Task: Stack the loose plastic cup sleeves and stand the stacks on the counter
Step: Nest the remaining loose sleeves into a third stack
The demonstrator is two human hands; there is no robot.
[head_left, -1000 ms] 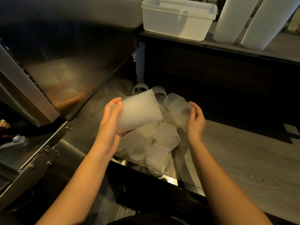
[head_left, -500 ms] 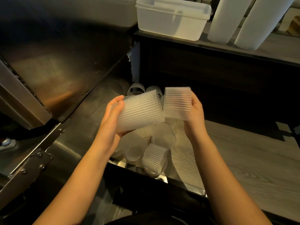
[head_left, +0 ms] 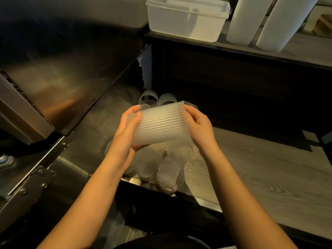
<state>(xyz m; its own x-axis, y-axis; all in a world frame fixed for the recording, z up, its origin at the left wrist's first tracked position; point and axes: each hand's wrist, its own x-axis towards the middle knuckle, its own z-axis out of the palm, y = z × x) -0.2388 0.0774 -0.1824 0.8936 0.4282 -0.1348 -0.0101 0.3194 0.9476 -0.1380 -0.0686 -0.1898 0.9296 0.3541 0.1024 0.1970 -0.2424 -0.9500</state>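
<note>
A person is holding a translucent ribbed sleeve stack (head_left: pixel 161 126) sideways between both hands, above the counter (head_left: pixel 260 177). The left hand (head_left: pixel 125 133) is wrapping its fingers and thumb around the narrower end, while the right hand (head_left: pixel 199 128) is gripping the wider open end, thumb on the near side and fingers curling behind the rim. How many sleeves are nested in it cannot be told. Beneath the hands, a heap of loose sleeves (head_left: pixel 168 173) is lying where the steel worktop (head_left: pixel 86 141) is meeting the wood-grain counter, one reaching the front edge. On the shelf (head_left: pixel 233 49) behind, a white plastic tub (head_left: pixel 186 17) and two tall white cylinders (head_left: pixel 246 18) are standing.
</note>
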